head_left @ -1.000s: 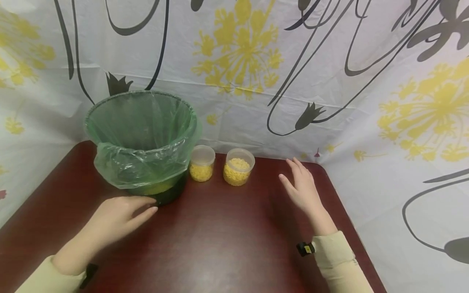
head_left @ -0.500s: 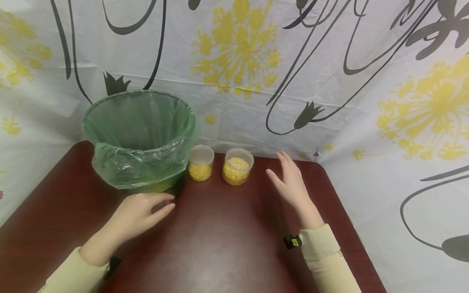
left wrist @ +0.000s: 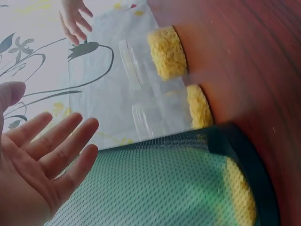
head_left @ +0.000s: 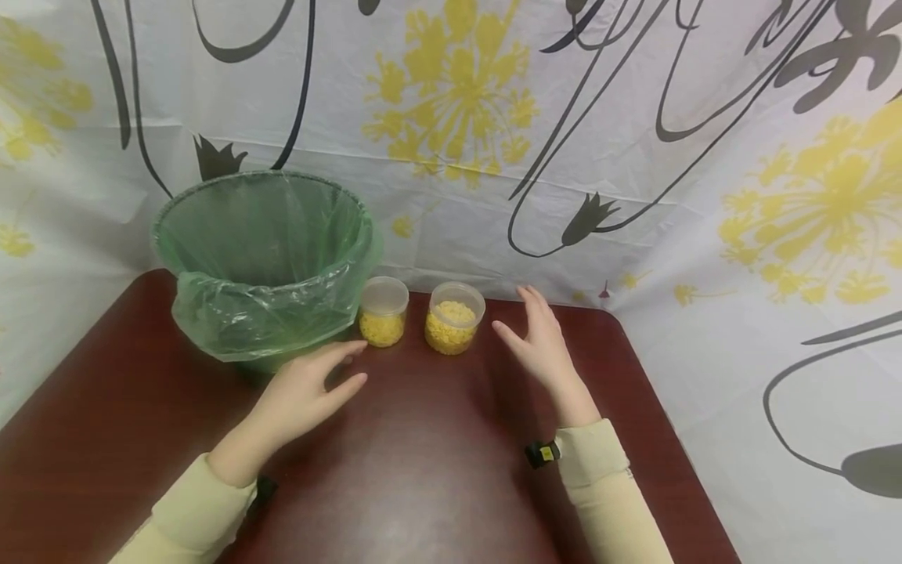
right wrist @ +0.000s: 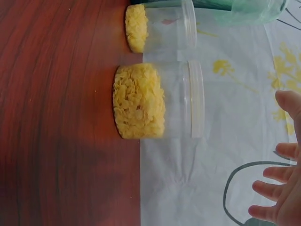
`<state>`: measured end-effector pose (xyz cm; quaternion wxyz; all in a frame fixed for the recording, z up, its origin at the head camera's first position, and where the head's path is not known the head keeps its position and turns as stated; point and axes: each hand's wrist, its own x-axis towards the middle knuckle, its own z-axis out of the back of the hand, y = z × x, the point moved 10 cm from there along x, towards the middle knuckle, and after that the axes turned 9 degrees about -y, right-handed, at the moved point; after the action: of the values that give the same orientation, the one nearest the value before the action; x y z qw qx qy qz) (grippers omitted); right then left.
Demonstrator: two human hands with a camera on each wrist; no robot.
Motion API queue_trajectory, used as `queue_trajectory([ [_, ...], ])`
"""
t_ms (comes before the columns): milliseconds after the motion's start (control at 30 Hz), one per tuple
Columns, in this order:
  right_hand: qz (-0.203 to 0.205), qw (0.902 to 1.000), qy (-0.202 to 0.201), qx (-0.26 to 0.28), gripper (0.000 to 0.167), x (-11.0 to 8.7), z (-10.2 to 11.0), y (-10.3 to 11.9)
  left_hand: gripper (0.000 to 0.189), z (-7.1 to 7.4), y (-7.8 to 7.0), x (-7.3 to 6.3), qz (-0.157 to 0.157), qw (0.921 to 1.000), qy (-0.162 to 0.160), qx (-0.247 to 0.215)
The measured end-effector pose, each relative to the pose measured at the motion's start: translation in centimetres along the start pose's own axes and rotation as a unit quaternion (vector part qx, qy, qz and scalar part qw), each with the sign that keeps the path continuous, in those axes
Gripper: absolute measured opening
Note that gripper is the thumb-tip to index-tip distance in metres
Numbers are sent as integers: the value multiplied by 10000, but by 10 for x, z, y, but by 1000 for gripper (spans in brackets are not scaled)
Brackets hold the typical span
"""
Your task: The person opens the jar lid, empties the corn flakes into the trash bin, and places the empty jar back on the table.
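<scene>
Two clear plastic jars stand side by side at the back of the table, each partly filled with yellow flakes. The left jar [head_left: 384, 312] is beside the bin, and the right jar [head_left: 453, 319] is a short way off to its right. My left hand [head_left: 303, 395] hovers in front of the bin, fingers spread, fingertips near the left jar's base in the head view. My right hand [head_left: 543, 345] is to the right of the right jar, its fingers extended and holding nothing. In the right wrist view the flakes fill roughly the lower half of the nearer jar [right wrist: 138, 101].
A green mesh bin [head_left: 264, 266] lined with a green plastic bag stands at the back left, with something yellow showing low through its mesh [left wrist: 240, 193]. The dark red table [head_left: 423, 470] meets a patterned white curtain [head_left: 465, 219] behind and at the sides.
My left hand has moved right and forward, from the bin's base toward the left jar. My right hand has moved left, closer to the right jar. The jars and bin stay put.
</scene>
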<state>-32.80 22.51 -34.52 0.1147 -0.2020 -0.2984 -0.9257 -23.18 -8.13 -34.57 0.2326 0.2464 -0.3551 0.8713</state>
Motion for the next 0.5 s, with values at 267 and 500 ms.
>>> queue_trajectory([
  [267,-229,9995,50,211,81,6,-19,-4,48,-23,8,9,530,9978,-58,-401],
  [500,-372,9989,59,276,84,8,-33,-6,50,-44,17,15,988,9932,5,-618],
])
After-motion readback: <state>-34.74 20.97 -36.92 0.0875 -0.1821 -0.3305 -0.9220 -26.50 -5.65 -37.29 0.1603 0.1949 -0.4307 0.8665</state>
